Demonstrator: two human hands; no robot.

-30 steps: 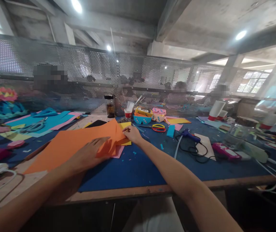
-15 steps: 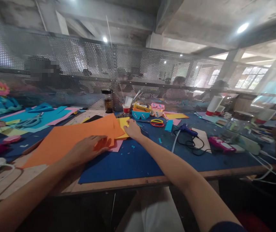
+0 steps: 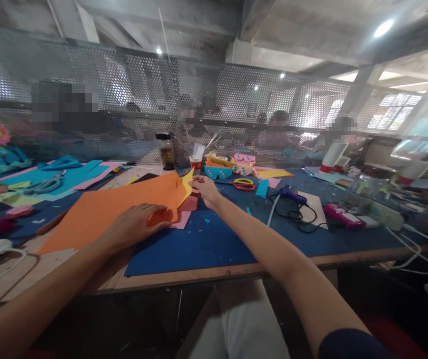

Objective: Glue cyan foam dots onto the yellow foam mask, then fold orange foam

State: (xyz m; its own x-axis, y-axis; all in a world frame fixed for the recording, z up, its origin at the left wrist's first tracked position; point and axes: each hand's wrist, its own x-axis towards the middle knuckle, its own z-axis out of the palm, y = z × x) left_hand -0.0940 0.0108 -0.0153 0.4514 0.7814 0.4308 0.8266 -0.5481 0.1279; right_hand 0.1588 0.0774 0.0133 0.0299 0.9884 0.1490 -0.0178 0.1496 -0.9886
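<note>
Orange paper (image 3: 112,209) lies partly hidden by the left hand (image 3: 142,223).

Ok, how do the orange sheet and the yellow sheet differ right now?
The orange sheet spreads wide in view, while only a small part of the yellow sheet shows, so its full size can't be told. The orange sheet lies mostly flat; the yellow sheet is bent upward. The left hand rests on the orange sheet, whereas the right hand pinches the yellow sheet's edge. Both look plain, each in one colour.
</note>
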